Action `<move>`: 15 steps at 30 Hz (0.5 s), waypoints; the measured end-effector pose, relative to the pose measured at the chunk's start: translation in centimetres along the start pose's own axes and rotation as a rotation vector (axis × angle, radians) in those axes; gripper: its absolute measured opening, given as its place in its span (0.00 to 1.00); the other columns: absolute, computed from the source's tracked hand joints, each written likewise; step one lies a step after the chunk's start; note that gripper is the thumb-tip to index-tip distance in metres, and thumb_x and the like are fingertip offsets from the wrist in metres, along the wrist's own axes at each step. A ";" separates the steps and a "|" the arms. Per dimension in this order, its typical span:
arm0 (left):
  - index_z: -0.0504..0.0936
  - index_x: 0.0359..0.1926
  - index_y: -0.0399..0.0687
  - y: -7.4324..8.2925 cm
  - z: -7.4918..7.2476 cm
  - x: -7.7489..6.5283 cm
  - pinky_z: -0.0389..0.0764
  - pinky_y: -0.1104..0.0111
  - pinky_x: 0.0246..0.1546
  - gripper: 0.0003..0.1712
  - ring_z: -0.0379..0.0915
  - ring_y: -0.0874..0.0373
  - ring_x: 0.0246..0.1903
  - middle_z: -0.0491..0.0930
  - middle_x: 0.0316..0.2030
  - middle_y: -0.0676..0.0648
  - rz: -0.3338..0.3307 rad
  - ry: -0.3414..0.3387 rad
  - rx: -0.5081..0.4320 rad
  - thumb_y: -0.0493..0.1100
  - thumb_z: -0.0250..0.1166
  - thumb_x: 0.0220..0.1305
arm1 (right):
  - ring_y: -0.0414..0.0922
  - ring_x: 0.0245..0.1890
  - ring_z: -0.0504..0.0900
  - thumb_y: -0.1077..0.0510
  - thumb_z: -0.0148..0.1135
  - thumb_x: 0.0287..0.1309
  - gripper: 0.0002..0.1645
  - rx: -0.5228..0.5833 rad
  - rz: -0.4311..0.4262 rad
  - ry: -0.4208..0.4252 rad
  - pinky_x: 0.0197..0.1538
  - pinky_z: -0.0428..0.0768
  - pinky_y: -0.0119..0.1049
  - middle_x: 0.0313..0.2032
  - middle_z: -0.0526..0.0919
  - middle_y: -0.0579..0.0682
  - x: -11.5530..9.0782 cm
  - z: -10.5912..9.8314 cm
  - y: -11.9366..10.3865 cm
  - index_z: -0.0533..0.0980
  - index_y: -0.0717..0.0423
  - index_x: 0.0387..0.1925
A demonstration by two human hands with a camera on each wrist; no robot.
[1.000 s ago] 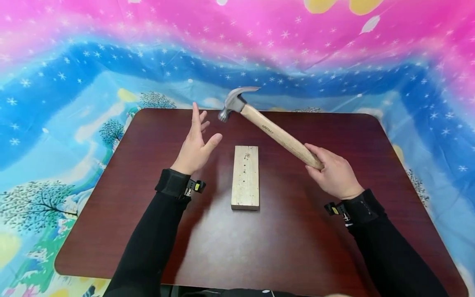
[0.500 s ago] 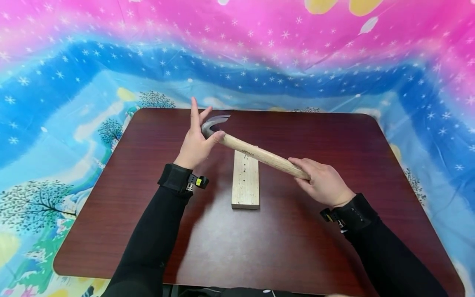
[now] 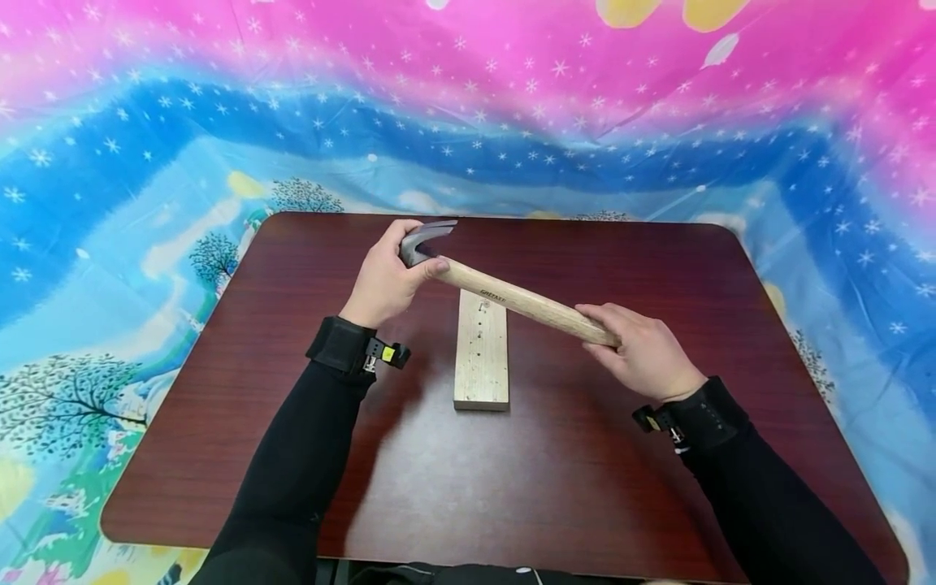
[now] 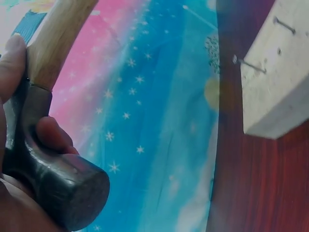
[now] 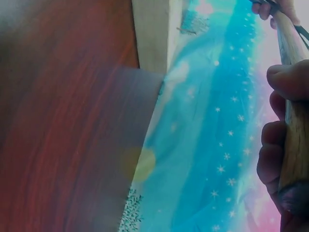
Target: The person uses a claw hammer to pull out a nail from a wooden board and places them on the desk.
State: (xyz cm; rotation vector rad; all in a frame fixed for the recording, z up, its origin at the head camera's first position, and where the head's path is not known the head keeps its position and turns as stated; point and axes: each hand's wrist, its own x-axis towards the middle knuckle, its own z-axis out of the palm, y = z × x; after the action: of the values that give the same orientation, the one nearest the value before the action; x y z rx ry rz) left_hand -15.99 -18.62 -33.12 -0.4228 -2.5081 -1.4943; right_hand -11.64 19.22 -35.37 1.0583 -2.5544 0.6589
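Note:
A claw hammer (image 3: 526, 302) with a pale wooden handle is held in the air, slanting down from left to right. My left hand (image 3: 387, 276) grips its steel head, thumb along the neck; in the left wrist view the round striking face (image 4: 89, 198) pokes out past the fingers. My right hand (image 3: 651, 353) grips the handle's far end, fingers curled round it in the right wrist view. Below the hammer a wooden block (image 3: 480, 366) lies on the table, its far end partly covered by the handle. Nails (image 4: 251, 65) stick up from the block.
The dark red-brown table (image 3: 621, 487) has rounded corners. Behind it and at its sides hangs a printed cloth (image 3: 468, 97) in pink and blue with snowflakes and trees.
The hammer has come down and left into my left hand, whose extended fingers have now curled round the head. My right hand has moved left with the handle. The block has stayed put.

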 end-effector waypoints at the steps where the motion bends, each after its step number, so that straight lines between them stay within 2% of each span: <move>1: 0.70 0.61 0.45 0.1 0.1 0.0 0.64 0.61 0.37 0.35 0.65 0.51 0.30 0.72 0.33 0.42 -0.006 -0.001 -0.002 0.58 0.71 0.61 | 0.43 0.30 0.76 0.65 0.76 0.50 0.34 0.003 0.022 0.004 0.28 0.73 0.40 0.43 0.83 0.55 -0.1 -0.2 0.1 0.75 0.60 0.60; 3: 0.70 0.54 0.44 0.2 0.2 0.1 0.62 0.61 0.35 0.32 0.63 0.51 0.28 0.69 0.29 0.42 -0.022 -0.006 -0.013 0.58 0.72 0.60 | 0.42 0.29 0.75 0.64 0.77 0.50 0.32 0.022 0.066 0.025 0.29 0.71 0.39 0.42 0.83 0.53 -0.2 -0.5 0.3 0.77 0.60 0.58; 6: 0.71 0.49 0.43 0.3 0.3 0.0 0.63 0.61 0.34 0.32 0.63 0.51 0.28 0.69 0.28 0.42 -0.051 -0.015 -0.025 0.59 0.73 0.58 | 0.40 0.30 0.75 0.63 0.78 0.49 0.28 0.067 0.142 0.076 0.31 0.69 0.37 0.41 0.84 0.51 -0.6 -0.9 0.8 0.81 0.57 0.55; 9: 0.71 0.47 0.44 0.4 0.4 -0.1 0.64 0.62 0.31 0.32 0.64 0.51 0.26 0.71 0.28 0.42 -0.063 -0.017 -0.050 0.60 0.73 0.57 | 0.39 0.33 0.75 0.62 0.79 0.47 0.26 0.114 0.207 0.171 0.35 0.67 0.34 0.41 0.83 0.48 -0.6 -1.1 1.2 0.83 0.56 0.50; 11: 0.70 0.48 0.43 0.5 0.5 -0.2 0.66 0.62 0.27 0.31 0.64 0.50 0.24 0.73 0.28 0.42 -0.063 -0.025 -0.115 0.59 0.73 0.58 | 0.39 0.37 0.74 0.63 0.80 0.45 0.26 0.153 0.272 0.279 0.38 0.66 0.32 0.43 0.81 0.48 -0.4 -1.1 1.5 0.83 0.57 0.50; 12: 0.70 0.49 0.43 0.6 0.5 -0.2 0.67 0.63 0.25 0.31 0.65 0.50 0.22 0.74 0.28 0.41 -0.058 -0.022 -0.148 0.59 0.72 0.59 | 0.39 0.39 0.74 0.64 0.80 0.46 0.28 0.208 0.314 0.348 0.40 0.67 0.31 0.44 0.80 0.49 -0.3 -1.1 1.6 0.82 0.58 0.52; 15: 0.69 0.50 0.42 0.9 0.5 -0.3 0.70 0.64 0.20 0.28 0.67 0.49 0.18 0.75 0.27 0.39 -0.028 0.010 -0.280 0.55 0.71 0.62 | 0.42 0.45 0.76 0.66 0.77 0.50 0.38 0.457 0.445 0.570 0.45 0.71 0.29 0.53 0.75 0.51 0.2 -1.2 2.2 0.72 0.58 0.63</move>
State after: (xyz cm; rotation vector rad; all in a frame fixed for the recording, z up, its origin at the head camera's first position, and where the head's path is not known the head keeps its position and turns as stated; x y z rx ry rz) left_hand -15.36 -17.84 -32.65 -0.4214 -2.3118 -1.8619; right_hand -13.31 21.07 -34.95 0.3078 -2.1674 1.4689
